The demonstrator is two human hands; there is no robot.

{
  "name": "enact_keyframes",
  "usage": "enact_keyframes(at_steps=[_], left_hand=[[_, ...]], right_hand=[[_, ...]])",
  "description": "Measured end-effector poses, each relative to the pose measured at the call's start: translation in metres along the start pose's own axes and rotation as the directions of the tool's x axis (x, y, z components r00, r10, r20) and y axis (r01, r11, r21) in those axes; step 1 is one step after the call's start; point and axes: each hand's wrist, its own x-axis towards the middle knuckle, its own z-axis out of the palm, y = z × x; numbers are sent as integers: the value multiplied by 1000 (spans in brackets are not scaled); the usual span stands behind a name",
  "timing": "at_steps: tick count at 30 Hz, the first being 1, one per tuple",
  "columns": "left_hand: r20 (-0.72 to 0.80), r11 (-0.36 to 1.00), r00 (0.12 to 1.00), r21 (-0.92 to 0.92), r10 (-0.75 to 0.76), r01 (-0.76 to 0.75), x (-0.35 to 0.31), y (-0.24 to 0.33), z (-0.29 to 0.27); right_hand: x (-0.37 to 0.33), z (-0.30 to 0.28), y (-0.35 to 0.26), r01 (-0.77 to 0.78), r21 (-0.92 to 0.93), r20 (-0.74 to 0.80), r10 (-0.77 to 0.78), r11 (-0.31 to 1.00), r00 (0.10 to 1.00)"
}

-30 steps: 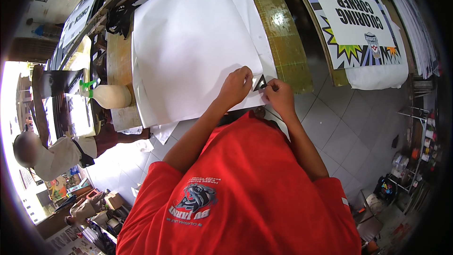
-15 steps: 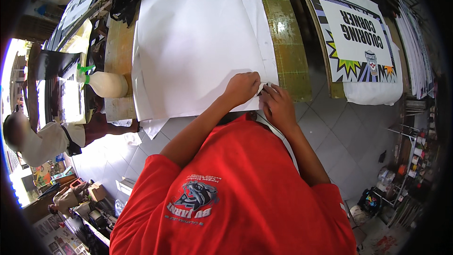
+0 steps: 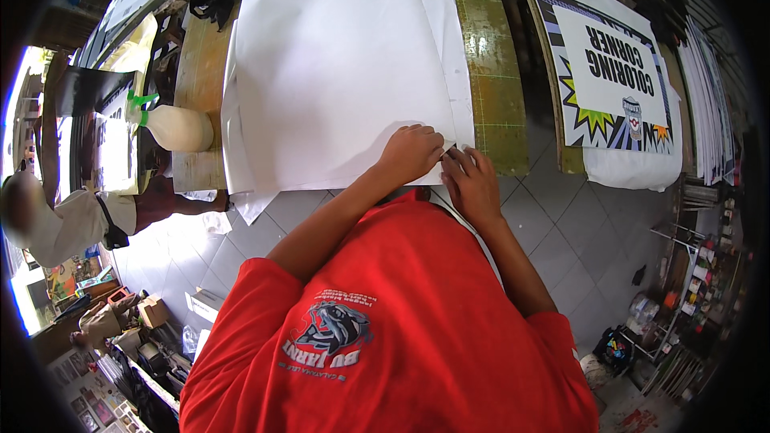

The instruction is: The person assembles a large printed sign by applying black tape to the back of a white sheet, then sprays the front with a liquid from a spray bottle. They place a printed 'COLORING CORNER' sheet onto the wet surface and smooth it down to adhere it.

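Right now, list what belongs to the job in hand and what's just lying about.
In the job:
Sheet, with left hand and right hand at its near right corner
Green board, partly under it

Seemingly lying about:
Poster, off to the right
Box, lower left
Bottle, untouched, though it may serve

We have the paper sheet (image 3: pixel 337 64) on the table (image 3: pixel 198 72), the spray bottle (image 3: pixel 183 128) to its left and a poster (image 3: pixel 597 122) to its right.
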Motion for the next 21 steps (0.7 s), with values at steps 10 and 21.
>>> enact_keyframes(at_steps=[10,21], left_hand=[[-64,901,899,15,-432,434,15,10,-5],[-205,941,968,273,-147,201,34,-66,-45]], right_hand=[[-15,-4,2,25,-89,145,-12,996,989],[-14,-6,12,73,-88,206,-53,993,977]])
